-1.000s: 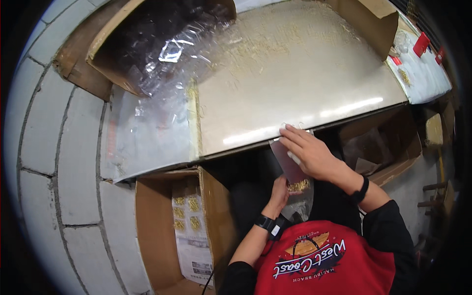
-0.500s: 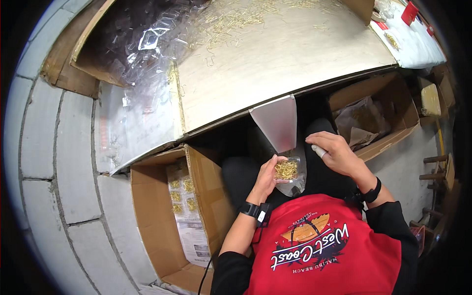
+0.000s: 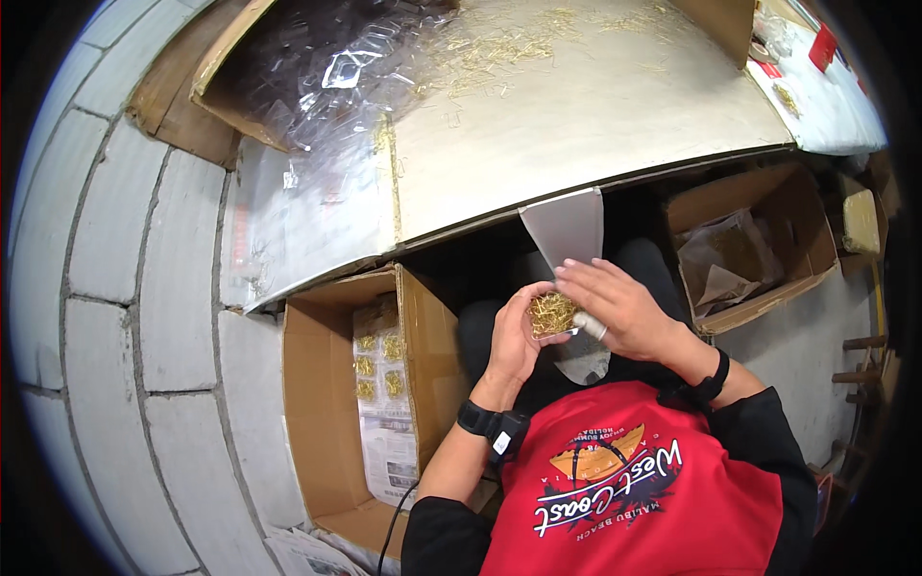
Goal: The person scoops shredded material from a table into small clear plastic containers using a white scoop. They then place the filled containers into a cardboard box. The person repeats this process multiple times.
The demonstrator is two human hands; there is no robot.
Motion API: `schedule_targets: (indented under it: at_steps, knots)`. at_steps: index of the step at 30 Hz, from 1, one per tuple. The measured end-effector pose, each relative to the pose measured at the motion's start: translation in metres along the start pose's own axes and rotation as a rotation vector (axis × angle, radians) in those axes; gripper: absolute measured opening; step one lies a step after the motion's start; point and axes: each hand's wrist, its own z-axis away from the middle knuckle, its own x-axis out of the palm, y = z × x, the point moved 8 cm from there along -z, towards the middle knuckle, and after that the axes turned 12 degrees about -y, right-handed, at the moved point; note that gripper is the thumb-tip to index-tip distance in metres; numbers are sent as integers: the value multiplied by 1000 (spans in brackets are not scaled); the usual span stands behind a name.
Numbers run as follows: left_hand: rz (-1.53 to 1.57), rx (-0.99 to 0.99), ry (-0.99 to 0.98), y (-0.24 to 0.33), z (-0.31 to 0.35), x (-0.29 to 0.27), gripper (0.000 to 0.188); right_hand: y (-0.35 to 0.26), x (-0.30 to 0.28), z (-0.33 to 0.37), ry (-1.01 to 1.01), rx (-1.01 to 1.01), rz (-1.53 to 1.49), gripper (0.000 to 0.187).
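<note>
At the grip: one clear tray (image 3: 548,339), bearing a mound of gold wire pieces (image 3: 553,313); we are clamping it by its left side in the curled left hand (image 3: 512,336). Right of it: our right hand (image 3: 622,309), fingers extended and lying together, a white finger cover (image 3: 591,324) showing; whether it is touching the mound, we cannot tell. Just beyond the grip: one pale chute (image 3: 569,223), sloping from the table (image 3: 615,154). Left of the grip: a cardboard box (image 3: 434,370), where filled packs (image 3: 393,384) are lying on printed paper (image 3: 387,456). Right: a second box (image 3: 768,300). Far beyond: heaped clear plastic cases (image 3: 341,82). Risks, as we are judging them: pieces are seemingly standing above the rim, so tilting or brushing hard could spill them; squeezing the thin wall could flex it, loosening our hold.
</note>
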Motion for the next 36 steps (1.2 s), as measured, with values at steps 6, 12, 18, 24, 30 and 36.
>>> schedule_targets:
  at_steps: [6,12,18,24,30,36]
  knots:
    - [-58,86,35,30,9,-8,35,-23,7,-19,-160,-63,50,54]
    - [-191,217,208,109,62,-40,31,-33,-41,-43,146,-49,-63,41]
    - [-268,451,533,181,184,-144,35,-14,-4,-46,-34,72,-90,39]
    - [-234,314,955,99,298,-280,26,13,36,-52,-190,156,-138,52]
    - [-6,1,1007,-37,328,-331,22,-18,69,-93,-355,105,-117,60]
    - [-30,-40,1031,-80,303,-342,17,-34,84,-98,-429,106,-39,34]
